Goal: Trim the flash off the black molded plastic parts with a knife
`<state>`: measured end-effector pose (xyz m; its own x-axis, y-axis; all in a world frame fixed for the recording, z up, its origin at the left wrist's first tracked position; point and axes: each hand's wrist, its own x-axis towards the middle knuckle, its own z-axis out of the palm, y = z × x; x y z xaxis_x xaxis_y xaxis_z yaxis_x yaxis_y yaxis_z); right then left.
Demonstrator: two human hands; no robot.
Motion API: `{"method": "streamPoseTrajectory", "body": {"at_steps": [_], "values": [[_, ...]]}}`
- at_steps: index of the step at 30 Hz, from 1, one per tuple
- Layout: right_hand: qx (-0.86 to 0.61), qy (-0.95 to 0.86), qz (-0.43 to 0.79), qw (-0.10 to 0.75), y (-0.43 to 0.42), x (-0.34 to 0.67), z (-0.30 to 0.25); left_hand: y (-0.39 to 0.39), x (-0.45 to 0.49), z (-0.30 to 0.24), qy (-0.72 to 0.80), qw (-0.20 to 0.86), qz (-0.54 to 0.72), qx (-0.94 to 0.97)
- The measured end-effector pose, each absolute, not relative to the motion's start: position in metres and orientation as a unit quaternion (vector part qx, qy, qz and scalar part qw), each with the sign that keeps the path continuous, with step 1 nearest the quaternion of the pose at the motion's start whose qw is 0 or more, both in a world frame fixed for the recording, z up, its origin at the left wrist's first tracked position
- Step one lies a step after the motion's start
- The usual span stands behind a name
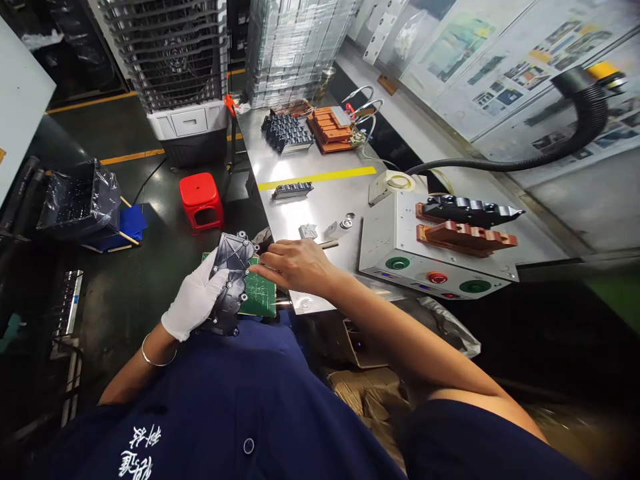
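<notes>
My left hand (193, 302), in a white glove, grips a black molded cover (231, 283) with ribs and several screw bosses along its edges. It is tilted upright in front of my body. My bare right hand (295, 265) is closed at the cover's right edge. Something dark shows near its fingertips, too hidden to name. Behind the cover lies a green board or pad (261, 290). On the metal table (280, 230) just beyond are a small grey block (309, 231) and a small metal cylinder (347, 221).
Another black part (293, 191) lies near a yellow tape line (320, 177). Farther back are a batch of black parts (286, 133) and an orange fixture (331, 129). A control box (435, 267) stands right, a red stool (201, 193) left.
</notes>
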<state>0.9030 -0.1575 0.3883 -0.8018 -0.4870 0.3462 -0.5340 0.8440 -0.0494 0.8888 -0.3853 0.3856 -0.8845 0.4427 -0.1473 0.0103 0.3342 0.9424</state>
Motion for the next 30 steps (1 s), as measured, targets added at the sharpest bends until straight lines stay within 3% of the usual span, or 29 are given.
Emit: {"method": "streamPoseTrajectory", "body": {"at_steps": [13, 22, 30], "values": [[0.276, -0.935, 0.201, 0.099, -0.147, 0.907, 0.385, -0.389, 0.892, 0.386, 0.768, 0.227, 0.581, 0.148], [0.236, -0.94, 0.222, 0.104, -0.15, 0.916, 0.379, -0.386, 0.896, 0.384, 0.751, 0.219, 0.609, 0.129], [0.153, -0.953, 0.216, 0.145, -0.16, 0.926, 0.367, -0.378, 0.907, 0.369, 0.767, 0.137, 0.618, 0.102]]}}
